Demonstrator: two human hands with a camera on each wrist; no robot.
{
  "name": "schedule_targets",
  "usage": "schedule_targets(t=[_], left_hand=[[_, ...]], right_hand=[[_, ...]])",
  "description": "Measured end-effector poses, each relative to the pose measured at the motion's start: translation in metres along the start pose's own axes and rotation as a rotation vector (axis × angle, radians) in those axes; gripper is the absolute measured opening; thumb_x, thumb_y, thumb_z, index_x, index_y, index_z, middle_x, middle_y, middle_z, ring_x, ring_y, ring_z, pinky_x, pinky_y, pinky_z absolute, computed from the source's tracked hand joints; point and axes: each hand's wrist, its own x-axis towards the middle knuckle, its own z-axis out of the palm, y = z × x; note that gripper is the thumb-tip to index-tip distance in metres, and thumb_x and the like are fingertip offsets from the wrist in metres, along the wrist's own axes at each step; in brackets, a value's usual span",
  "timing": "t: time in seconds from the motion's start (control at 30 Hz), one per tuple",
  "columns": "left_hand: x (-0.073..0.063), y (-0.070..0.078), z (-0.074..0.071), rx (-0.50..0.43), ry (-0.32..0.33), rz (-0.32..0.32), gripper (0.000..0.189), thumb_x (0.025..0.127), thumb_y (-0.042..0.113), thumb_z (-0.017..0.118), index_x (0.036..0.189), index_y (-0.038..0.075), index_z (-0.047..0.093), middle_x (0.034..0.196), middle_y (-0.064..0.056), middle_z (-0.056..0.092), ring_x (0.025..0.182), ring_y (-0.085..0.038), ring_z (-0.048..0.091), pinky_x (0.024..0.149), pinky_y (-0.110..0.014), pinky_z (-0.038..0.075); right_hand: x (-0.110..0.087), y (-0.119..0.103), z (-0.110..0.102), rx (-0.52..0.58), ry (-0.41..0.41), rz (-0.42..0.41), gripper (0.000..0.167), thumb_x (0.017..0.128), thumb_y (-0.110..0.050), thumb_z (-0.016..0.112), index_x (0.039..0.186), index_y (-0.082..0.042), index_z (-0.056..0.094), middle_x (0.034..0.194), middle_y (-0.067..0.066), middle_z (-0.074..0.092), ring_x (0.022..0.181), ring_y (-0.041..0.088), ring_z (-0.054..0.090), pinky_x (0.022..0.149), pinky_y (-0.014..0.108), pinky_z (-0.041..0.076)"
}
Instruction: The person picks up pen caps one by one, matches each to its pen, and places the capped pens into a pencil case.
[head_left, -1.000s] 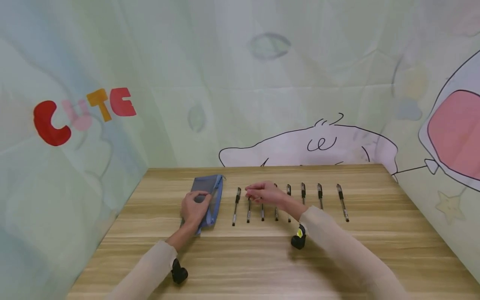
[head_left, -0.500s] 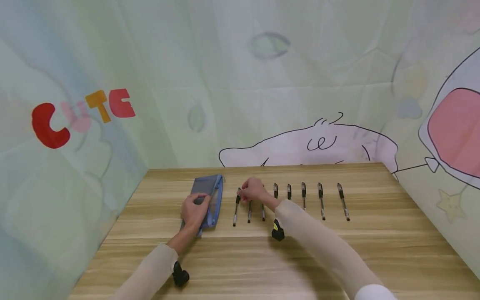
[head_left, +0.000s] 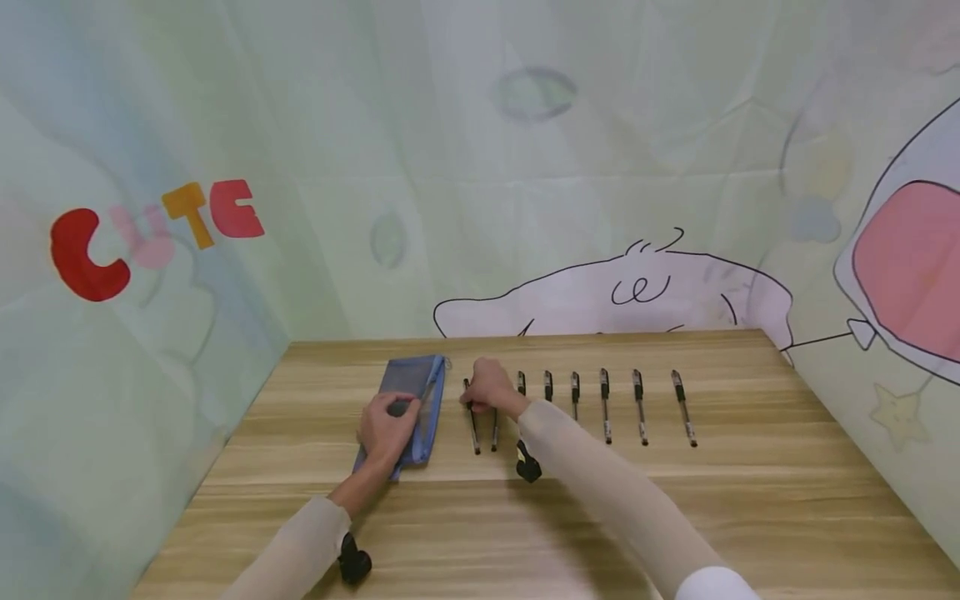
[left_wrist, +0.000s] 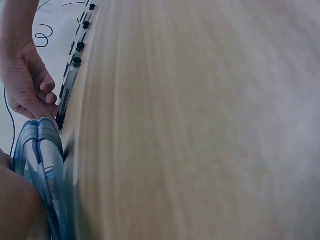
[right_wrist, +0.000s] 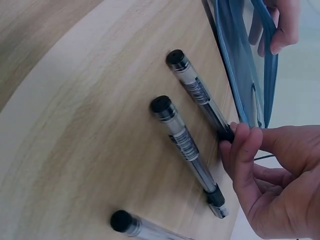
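Note:
A blue mesh pouch (head_left: 411, 392) lies on the wooden table (head_left: 675, 517) at the left. My left hand (head_left: 393, 412) rests on it, and in the right wrist view its fingers (right_wrist: 280, 25) curl over the pouch's blue edge (right_wrist: 240, 60). Just right of the pouch my right hand (head_left: 480, 398) pinches the far end of the leftmost black pen (head_left: 473, 429), which lies slightly askew. From the right wrist its fingertips (right_wrist: 242, 145) close on that pen (right_wrist: 200, 97) beside the pouch. The left wrist view shows the same hand (left_wrist: 27, 85) at the pen (left_wrist: 67, 87).
Several more black pens lie in a row to the right, from the second pen (head_left: 495, 432) out to the last pen (head_left: 682, 408). Fabric backdrops close the table at the back and both sides. Bare wood stretches toward the front edge.
My right hand has moved left along the row, from the middle pens to the leftmost one, and pinched it; that pen now lies tilted. The left hand has stayed on the pouch.

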Motion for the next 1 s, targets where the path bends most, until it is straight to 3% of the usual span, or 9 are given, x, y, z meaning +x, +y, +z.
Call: schedule_targets(t=[0.17,0.33,0.43,0.57,0.63,0.73,1.0], left_hand=[[0.002,0.000,-0.001,-0.001,-0.008,-0.001,0.020,0.085,0.022,0.074,0.096,0.007,0.079,0.109,-0.016,0.073,0.109,-0.037,0.065,0.096,-0.052,0.046],[0.004,0.000,-0.001,-0.010,0.003,0.017,0.018,0.084,0.020,0.074,0.095,0.006,0.079,0.107,-0.016,0.074,0.107,-0.037,0.066,0.094,-0.051,0.048],[0.004,0.000,0.000,-0.018,0.008,0.021,0.017,0.084,0.019,0.075,0.095,0.006,0.079,0.107,-0.017,0.074,0.107,-0.037,0.067,0.094,-0.051,0.049],[0.003,0.000,0.000,-0.021,0.006,0.018,0.017,0.085,0.019,0.075,0.095,0.006,0.079,0.108,-0.017,0.074,0.108,-0.037,0.066,0.095,-0.052,0.049],[0.003,0.000,0.000,-0.023,0.005,0.015,0.017,0.084,0.019,0.076,0.095,0.006,0.079,0.108,-0.017,0.074,0.108,-0.037,0.066,0.095,-0.052,0.049],[0.002,0.001,0.000,-0.030,0.002,0.009,0.017,0.084,0.019,0.076,0.095,0.005,0.079,0.108,-0.017,0.074,0.109,-0.037,0.066,0.096,-0.051,0.050],[-0.001,0.005,0.002,-0.060,-0.008,-0.013,0.018,0.084,0.020,0.076,0.095,0.006,0.080,0.110,-0.017,0.074,0.111,-0.035,0.066,0.098,-0.050,0.049]], right_hand=[[0.002,0.004,-0.001,0.048,-0.017,0.008,0.030,0.086,-0.008,0.082,0.060,-0.001,0.069,0.044,0.001,0.057,0.038,0.009,0.054,0.038,0.016,0.048],[0.000,0.009,-0.008,0.137,-0.060,0.022,0.022,0.091,-0.012,0.077,0.076,0.004,0.076,0.049,0.001,0.061,0.041,0.008,0.052,0.040,0.015,0.043],[-0.002,0.009,-0.011,0.305,-0.102,0.058,0.018,0.095,-0.012,0.072,0.091,0.005,0.076,0.056,-0.001,0.061,0.046,0.006,0.051,0.043,0.014,0.042],[-0.001,0.006,-0.011,0.616,-0.162,0.103,0.023,0.098,-0.010,0.068,0.111,0.009,0.072,0.064,-0.001,0.065,0.051,0.003,0.052,0.046,0.012,0.040],[0.000,0.003,-0.008,0.748,-0.182,0.128,0.027,0.098,-0.008,0.067,0.117,0.011,0.069,0.066,0.000,0.066,0.051,0.002,0.053,0.046,0.011,0.040],[0.002,-0.002,0.001,0.861,-0.181,0.152,0.028,0.098,-0.007,0.067,0.119,0.013,0.068,0.065,0.000,0.066,0.051,0.001,0.053,0.044,0.010,0.040],[0.002,-0.014,0.023,0.831,-0.109,0.172,0.019,0.096,-0.004,0.068,0.106,0.012,0.072,0.059,-0.001,0.063,0.047,0.003,0.051,0.042,0.012,0.040]])
